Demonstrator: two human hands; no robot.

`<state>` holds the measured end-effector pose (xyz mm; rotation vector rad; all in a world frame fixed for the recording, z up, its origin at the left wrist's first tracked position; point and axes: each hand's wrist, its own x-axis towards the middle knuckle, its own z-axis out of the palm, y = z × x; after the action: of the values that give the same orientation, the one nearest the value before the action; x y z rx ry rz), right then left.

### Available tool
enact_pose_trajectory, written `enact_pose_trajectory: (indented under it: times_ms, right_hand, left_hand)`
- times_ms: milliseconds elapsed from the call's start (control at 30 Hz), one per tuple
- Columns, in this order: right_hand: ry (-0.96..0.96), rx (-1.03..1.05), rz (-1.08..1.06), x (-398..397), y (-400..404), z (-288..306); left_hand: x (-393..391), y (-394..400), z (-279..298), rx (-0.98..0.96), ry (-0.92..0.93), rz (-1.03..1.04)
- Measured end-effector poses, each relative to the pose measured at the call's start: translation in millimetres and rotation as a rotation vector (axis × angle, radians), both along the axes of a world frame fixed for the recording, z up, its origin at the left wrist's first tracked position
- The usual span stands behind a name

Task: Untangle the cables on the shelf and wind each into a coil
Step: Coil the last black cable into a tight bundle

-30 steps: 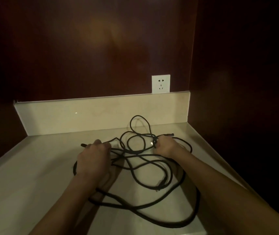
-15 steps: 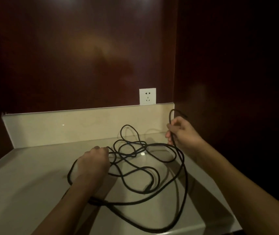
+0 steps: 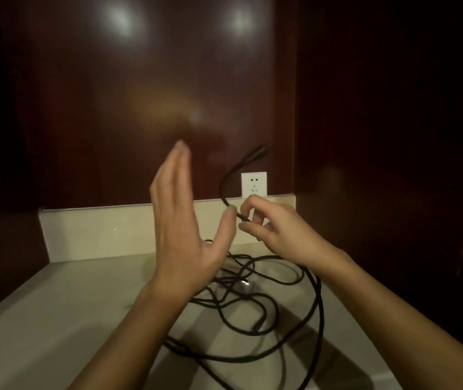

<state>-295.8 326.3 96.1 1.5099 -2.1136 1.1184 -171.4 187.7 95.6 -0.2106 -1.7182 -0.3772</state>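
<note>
**One cable end lifted, the coil not yet begun**

The thin black cable (image 3: 252,313) lies mostly as a loose tangle of overlapping loops on the pale stone shelf (image 3: 56,319), spread from the middle toward the right and near edge. One end of it rises off the pile: a short length runs up and slightly right from our right hand (image 3: 275,232), crossing in front of the white wall socket (image 3: 253,184) on the far wall, its tip blurred against the dark wood panel (image 3: 112,108).

Our right hand pinches that strand between thumb and forefinger, the other fingers loosely curled. Our left hand (image 3: 185,229) stands upright just left of it, fingers straight and together, thumb spread out toward the pinched strand; whether the thumb tip touches the cable we cannot tell.

The held strand's long axis runs roughly upright, just right of the left palm. We judge the next move lays it across that flat left hand, the nearer one, to start winding while the tangle feeds from below.
</note>
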Motion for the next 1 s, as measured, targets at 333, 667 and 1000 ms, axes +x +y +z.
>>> enact_pose_trajectory:
  times_ms: [333,667,1000]
  right_hand:
    - [0.669,-0.202,-0.277,41,-50,5]
    - [-0.442,-0.37,0.325,92,-74,35]
    - [-0.81,-0.47,0.245,140,-109,-16]
  left_hand:
    - [61,-22,21,1.31,-0.751,-0.791]
    - [75,-49,-3,1.39,-0.517,-1.175]
    - [72,-52,13,1.352,0.002,-1.135]
